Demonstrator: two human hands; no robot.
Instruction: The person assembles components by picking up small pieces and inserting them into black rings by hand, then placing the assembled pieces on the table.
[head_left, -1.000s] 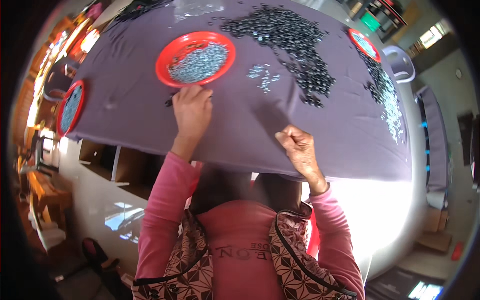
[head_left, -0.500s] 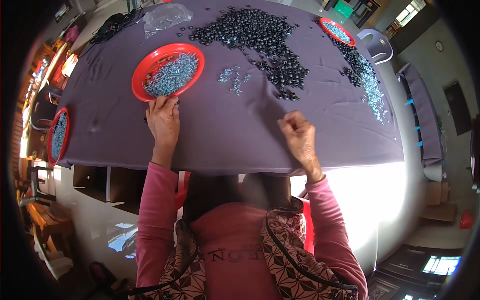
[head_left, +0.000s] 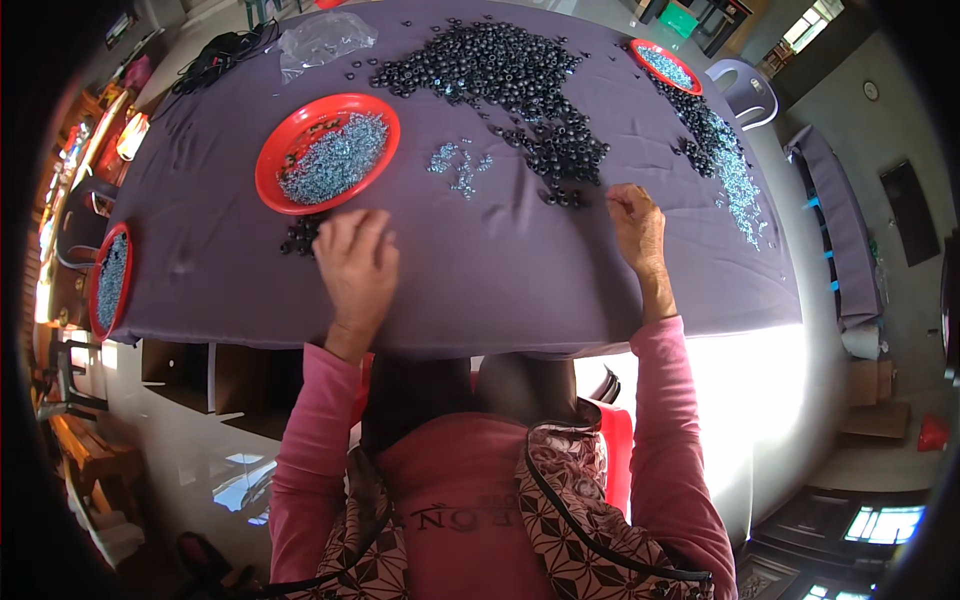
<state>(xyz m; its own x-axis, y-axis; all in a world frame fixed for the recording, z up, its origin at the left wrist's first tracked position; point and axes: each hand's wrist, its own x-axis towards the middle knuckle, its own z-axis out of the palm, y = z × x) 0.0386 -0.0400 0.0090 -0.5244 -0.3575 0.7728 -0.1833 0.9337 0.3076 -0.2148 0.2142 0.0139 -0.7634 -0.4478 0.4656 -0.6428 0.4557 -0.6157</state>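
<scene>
My left hand (head_left: 357, 268) hovers over the cloth, just right of a small cluster of black bead-like pieces (head_left: 299, 236). Motion smears its fingers, so what they hold, if anything, does not show. Above that cluster lies a red plate (head_left: 268, 172) heaped with small blue-silver metal pieces (head_left: 338, 160). Farther right, my right hand (head_left: 637, 222) has its fingers pinched together; anything inside is too small to make out. It is beside the lower end of a large spread of black round pieces (head_left: 565, 150). Between the hands, farther back, is a little scatter of blue-silver pieces (head_left: 460, 165).
A purple cloth (head_left: 480, 270) covers the table. Another red plate (head_left: 126, 285) sits at the left edge, and a third red plate (head_left: 698, 88) at the far right beside more black and blue-silver pieces (head_left: 735, 185). A clear plastic bag (head_left: 325, 42) and black cables (head_left: 222, 55) lie far left.
My left hand has drawn back rightward and nearer from the plate's edge, uncovering the small black cluster. My right hand has shifted right and farther away, up beside the large black spread.
</scene>
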